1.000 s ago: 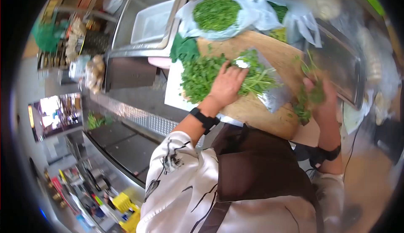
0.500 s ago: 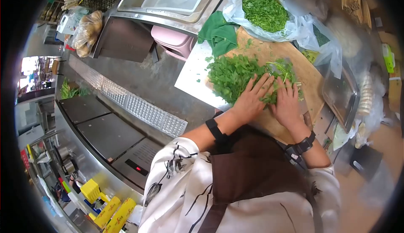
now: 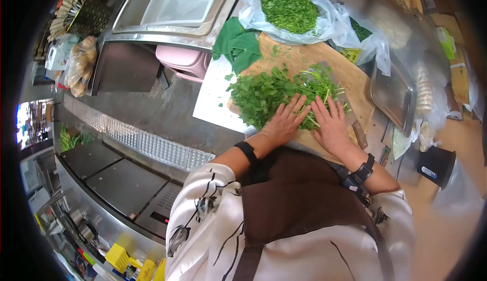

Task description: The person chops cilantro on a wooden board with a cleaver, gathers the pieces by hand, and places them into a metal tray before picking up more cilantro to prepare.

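Note:
A leafy pile of cilantro point(image 3: 264, 93) lies on the wooden cutting board point(image 3: 355, 75), its cut stems pointing right. My left hand point(image 3: 285, 120) rests flat on the middle of the pile, fingers stretched out. On the stem end, my right hand point(image 3: 332, 127) presses down with its fingers spread. The two hands are close together, fingertips nearly meeting. Just right of my right hand lies a knife with a wooden handle point(image 3: 359, 135); its blade is partly hidden by the greens and the hand.
Behind the board sits a plastic bag of chopped greens point(image 3: 289, 12), beside a green cloth point(image 3: 236, 42). A metal tray point(image 3: 394, 98) stands right of the board. At back left, a sink point(image 3: 124, 19) holds a white plastic tub point(image 3: 181, 2). A pink bin point(image 3: 182, 60) is below.
The camera view has shifted, so the scene sits further left. Both hands stay on the cilantro, with the right fingers a little more spread.

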Tool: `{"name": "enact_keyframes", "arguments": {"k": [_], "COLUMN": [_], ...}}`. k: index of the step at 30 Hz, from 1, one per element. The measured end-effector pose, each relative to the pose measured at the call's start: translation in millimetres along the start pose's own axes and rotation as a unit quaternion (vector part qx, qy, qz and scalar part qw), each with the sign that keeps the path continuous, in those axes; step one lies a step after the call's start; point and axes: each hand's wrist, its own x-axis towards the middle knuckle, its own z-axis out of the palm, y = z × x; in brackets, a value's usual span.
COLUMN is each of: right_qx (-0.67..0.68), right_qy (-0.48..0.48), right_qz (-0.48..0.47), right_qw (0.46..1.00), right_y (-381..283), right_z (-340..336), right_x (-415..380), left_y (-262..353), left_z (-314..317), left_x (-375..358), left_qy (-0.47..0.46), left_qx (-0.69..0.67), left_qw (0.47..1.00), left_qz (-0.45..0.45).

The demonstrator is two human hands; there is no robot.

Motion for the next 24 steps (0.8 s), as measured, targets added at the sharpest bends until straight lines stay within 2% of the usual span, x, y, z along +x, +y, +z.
{"name": "enact_keyframes", "arguments": {"k": [5, 8, 11, 14, 17, 20, 24], "right_qx": [0.071, 0.146, 0.156, 0.128, 0.127, 0.066, 0.108], "right_qy": [0.043, 0.108, 0.237, 0.29, 0.19, 0.122, 0.216], "right_qz": [-0.051, -0.056, -0.03, 0.01, 0.031, 0.045, -0.061], "right_qw": [0.995, 0.982, 0.958, 0.949, 0.973, 0.989, 0.969], "right_y": [17, 29, 48, 62, 68, 75, 64], "right_z": [-5, -13, -20, -20, -4, 19, -4], "right_x": [-8, -6, 11, 47, 88, 113, 120], "left_y": [2, 7, 13, 17, 22, 26, 29], "left_z": [-17, -19, -16, -17, -16, -17, -20], "left_x": [-2, -2, -4, -5, -7, -6, -5], "left_qy": [-0.043, -0.04, -0.056, -0.073, -0.084, -0.087, -0.09], "left_qx": [-0.041, -0.04, -0.014, -0.023, -0.026, -0.032, -0.047], "left_qw": [0.998, 0.998, 0.998, 0.995, 0.993, 0.991, 0.989], "left_qz": [-0.01, -0.028, -0.038, -0.056, -0.076, -0.093, -0.111]}}
